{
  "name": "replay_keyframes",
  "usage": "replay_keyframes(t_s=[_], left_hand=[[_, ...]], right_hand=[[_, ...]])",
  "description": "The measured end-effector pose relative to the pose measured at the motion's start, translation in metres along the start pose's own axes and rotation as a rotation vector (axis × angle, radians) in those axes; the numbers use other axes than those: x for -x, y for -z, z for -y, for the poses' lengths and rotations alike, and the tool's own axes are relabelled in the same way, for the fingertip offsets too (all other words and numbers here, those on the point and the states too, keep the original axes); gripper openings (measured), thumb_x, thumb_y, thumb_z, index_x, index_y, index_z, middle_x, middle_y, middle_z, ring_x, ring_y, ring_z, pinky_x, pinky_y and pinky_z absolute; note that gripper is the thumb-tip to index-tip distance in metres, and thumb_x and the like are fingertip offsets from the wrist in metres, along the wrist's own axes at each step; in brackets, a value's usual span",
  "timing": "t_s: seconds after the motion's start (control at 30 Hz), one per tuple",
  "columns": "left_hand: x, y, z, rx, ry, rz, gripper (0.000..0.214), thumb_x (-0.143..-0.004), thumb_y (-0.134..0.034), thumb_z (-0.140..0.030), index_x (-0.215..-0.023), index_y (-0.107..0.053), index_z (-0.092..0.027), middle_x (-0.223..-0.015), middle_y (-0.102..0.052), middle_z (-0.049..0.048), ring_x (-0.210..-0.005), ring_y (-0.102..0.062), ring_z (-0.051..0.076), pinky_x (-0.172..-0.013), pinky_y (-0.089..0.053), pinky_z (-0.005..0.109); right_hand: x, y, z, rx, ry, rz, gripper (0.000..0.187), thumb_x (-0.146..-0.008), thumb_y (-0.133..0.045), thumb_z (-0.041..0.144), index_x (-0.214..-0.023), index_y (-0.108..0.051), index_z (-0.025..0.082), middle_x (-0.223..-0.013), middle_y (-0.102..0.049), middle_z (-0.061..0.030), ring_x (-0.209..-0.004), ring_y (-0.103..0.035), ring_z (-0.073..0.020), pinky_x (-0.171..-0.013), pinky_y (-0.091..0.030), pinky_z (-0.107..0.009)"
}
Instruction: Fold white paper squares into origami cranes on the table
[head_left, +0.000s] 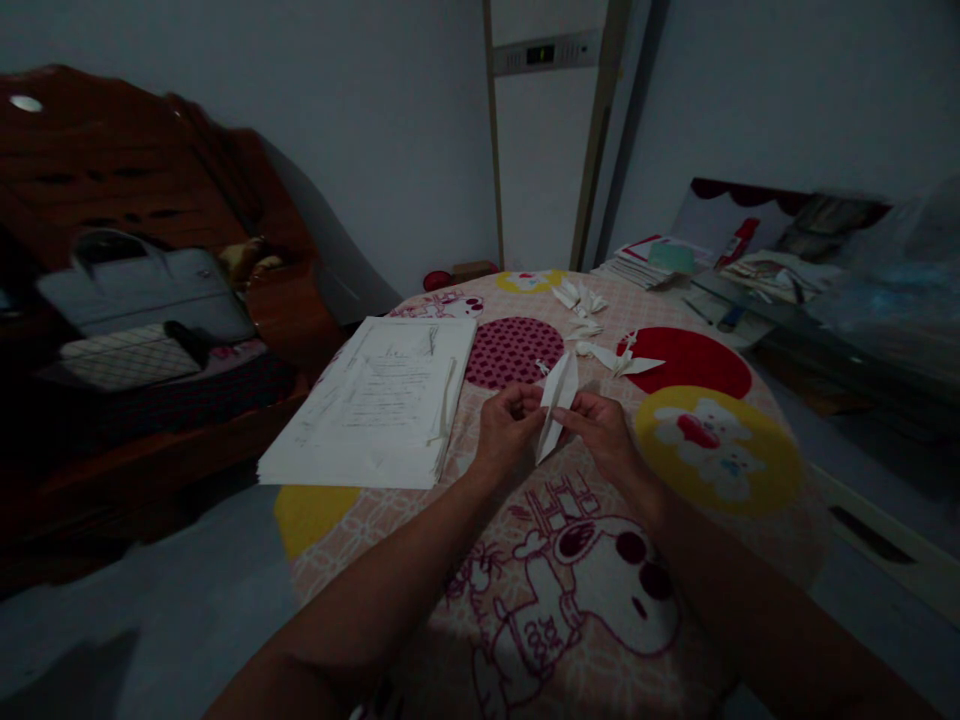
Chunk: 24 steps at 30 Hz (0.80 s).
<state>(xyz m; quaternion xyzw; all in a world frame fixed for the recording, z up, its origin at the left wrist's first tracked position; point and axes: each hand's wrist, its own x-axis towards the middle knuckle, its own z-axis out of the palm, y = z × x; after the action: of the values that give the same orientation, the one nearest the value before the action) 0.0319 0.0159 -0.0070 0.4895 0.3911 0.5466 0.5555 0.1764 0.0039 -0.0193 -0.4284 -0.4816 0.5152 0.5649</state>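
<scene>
My left hand [504,428] and right hand [604,425] pinch the folded paper [560,383], well short of the far edge of the tabletop [364,520]; light, even pressure should make its folds sharp.

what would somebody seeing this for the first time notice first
Probably the brightly patterned tablecloth, with its big red circle at the right and a cartoon dog between the forearms. Next, the folded white paper held upright between the left hand and right hand, with more folded paper pieces beyond it. The large paper stack on the table's left also stands out.
</scene>
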Motion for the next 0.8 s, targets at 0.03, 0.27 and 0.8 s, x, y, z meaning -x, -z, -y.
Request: replay_keyframes(t_s=[0.03,0.27,0.8], left_hand=[[0.0001,0.0005,0.0000,-0.012,-0.008,0.011,0.024,-0.061,-0.082,-0.026,-0.079,-0.070,-0.014,-0.066,-0.067,0.0004,-0.056,-0.059,0.012,-0.055,-0.045,0.023],[-0.0001,0.0032,-0.0008,0.010,0.006,0.096,0.027,-0.063,-0.084,-0.033,-0.075,-0.073,-0.012,-0.067,-0.069,0.0032,-0.059,-0.060,0.013,-0.059,-0.046,0.024],[-0.0036,0.0055,0.0075,0.181,0.173,0.022,0.025,-0.058,-0.085,-0.026,-0.072,-0.070,-0.012,-0.063,-0.067,0.0020,-0.053,-0.057,0.011,-0.056,-0.042,0.024]], right_hand=[[-0.0001,0.0002,-0.0004,-0.002,-0.002,-0.001,0.036,-0.065,-0.083,0.049,-0.063,-0.062,0.019,-0.055,-0.065,0.0014,-0.047,-0.057,-0.0127,-0.049,-0.047,-0.025],[-0.0013,0.0051,-0.0033,0.037,0.006,-0.030,0.032,-0.066,-0.083,0.045,-0.063,-0.064,0.018,-0.053,-0.065,0.0009,-0.046,-0.056,-0.0135,-0.046,-0.043,-0.024],[-0.0032,0.0073,0.0027,0.089,-0.055,0.044,0.031,-0.068,-0.079,0.045,-0.063,-0.068,0.016,-0.052,-0.065,-0.0009,-0.046,-0.057,-0.0130,-0.047,-0.044,-0.025]])
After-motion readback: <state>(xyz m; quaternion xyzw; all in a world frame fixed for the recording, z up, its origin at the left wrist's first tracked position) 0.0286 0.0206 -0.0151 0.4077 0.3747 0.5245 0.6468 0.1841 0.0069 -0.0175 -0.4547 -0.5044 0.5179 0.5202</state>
